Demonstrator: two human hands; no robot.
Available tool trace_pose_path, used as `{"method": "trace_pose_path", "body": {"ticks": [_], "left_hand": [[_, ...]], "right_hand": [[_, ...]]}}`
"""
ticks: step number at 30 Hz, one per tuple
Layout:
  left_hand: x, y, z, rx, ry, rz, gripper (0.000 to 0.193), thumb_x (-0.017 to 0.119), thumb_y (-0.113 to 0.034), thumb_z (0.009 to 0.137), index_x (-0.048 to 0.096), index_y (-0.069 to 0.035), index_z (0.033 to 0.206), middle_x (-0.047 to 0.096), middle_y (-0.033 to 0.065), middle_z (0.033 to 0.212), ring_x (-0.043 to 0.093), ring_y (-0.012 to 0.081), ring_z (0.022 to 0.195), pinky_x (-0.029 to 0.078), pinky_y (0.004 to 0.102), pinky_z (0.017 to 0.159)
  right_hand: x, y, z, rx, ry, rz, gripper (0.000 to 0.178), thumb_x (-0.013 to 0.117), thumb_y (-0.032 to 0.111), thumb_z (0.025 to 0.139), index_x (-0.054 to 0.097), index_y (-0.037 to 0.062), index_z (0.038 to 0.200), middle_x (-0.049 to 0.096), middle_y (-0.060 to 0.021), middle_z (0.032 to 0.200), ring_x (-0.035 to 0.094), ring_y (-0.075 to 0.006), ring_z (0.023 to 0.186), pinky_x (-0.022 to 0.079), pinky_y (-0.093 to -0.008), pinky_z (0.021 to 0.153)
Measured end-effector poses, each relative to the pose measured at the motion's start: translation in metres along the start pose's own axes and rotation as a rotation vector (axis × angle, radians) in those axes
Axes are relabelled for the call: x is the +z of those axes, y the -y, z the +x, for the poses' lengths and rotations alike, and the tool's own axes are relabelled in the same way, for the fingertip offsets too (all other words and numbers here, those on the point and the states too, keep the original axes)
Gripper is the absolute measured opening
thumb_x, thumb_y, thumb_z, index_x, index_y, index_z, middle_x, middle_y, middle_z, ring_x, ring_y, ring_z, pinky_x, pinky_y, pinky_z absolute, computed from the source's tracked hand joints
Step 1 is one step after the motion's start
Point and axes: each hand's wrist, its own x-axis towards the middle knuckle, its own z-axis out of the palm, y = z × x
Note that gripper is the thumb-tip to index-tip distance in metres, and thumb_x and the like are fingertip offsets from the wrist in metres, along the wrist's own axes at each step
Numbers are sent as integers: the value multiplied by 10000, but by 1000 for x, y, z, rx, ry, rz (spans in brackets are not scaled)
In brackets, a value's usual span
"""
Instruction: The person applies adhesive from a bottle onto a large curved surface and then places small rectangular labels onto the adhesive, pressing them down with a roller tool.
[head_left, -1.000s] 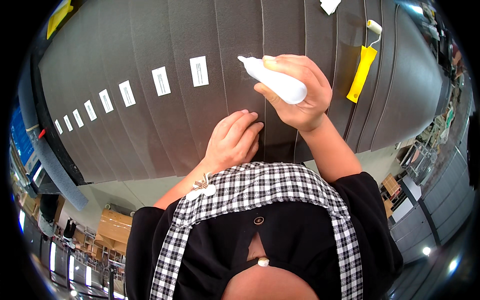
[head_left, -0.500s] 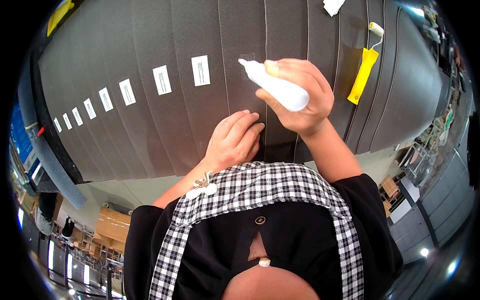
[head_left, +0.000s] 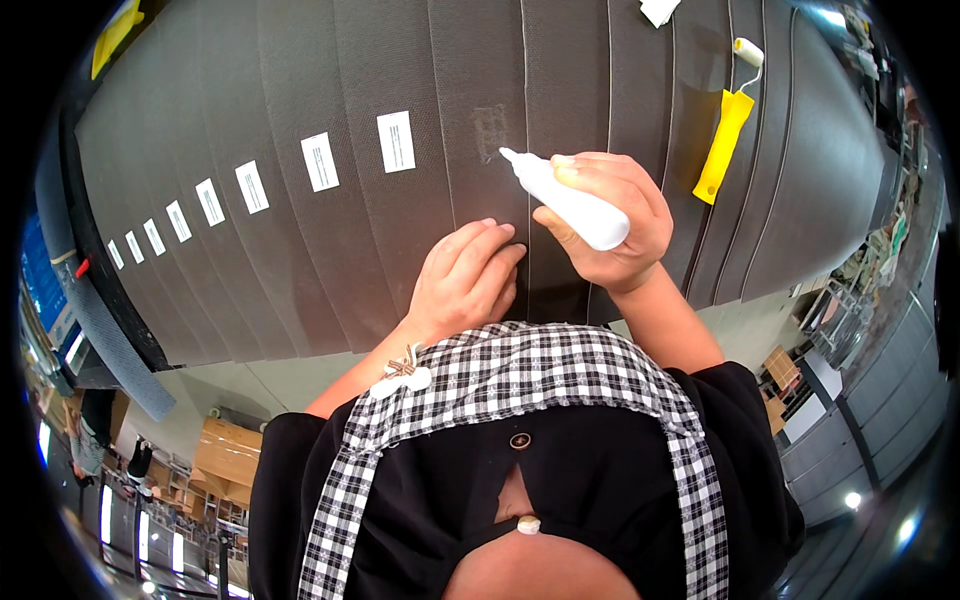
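Note:
My right hand (head_left: 620, 215) is closed round a white squeeze bottle (head_left: 580, 205), tilted with its narrow nozzle pointing up and left. The nozzle tip is at the lower right corner of a shiny, wet-looking patch (head_left: 490, 130) on the dark brown sheet material (head_left: 380, 250); I cannot tell whether it touches. My left hand (head_left: 465, 270) lies on the layers near the front edge, fingers slightly bent and holding nothing. Left of the patch is a white printed label (head_left: 396, 142) on one strip. Several similar labels (head_left: 252, 187) run in a row toward the left.
A small paint roller with a yellow handle (head_left: 722, 150) lies on the strips at the right. White paper pieces (head_left: 659, 10) are at the far edge. At the left stands a rolled grey material (head_left: 120, 340). Cardboard boxes (head_left: 225, 455) sit on the floor below.
My right hand has drawn the bottle toward me and slightly right, from the patch's upper part to its lower corner. More of the shiny patch shows. The left hand stays put.

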Motion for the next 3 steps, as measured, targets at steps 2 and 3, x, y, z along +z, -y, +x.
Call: {"method": "trace_pose_path", "body": {"ticks": [2, 3], "left_hand": [[1, 0, 0, 0, 2, 9, 364, 773, -39, 705, 725, -69, 1065, 654, 100, 1201, 629, 291, 1148, 534, 394, 969], [2, 0, -1, 0, 0, 16, 368, 775, -41, 704, 726, -76, 1067, 653, 101, 1203, 628, 292, 1150, 533, 392, 973]], "right_hand": [[-2, -1, -2, 1, -8, 3, 445, 913, 59, 656, 714, 45, 1054, 744, -94, 1004, 721, -270, 867, 596, -347, 744], [-3, 0, -2, 1, -11, 1, 445, 913, 59, 656, 714, 45, 1054, 744, -94, 1004, 721, -270, 867, 596, -347, 744]]}}
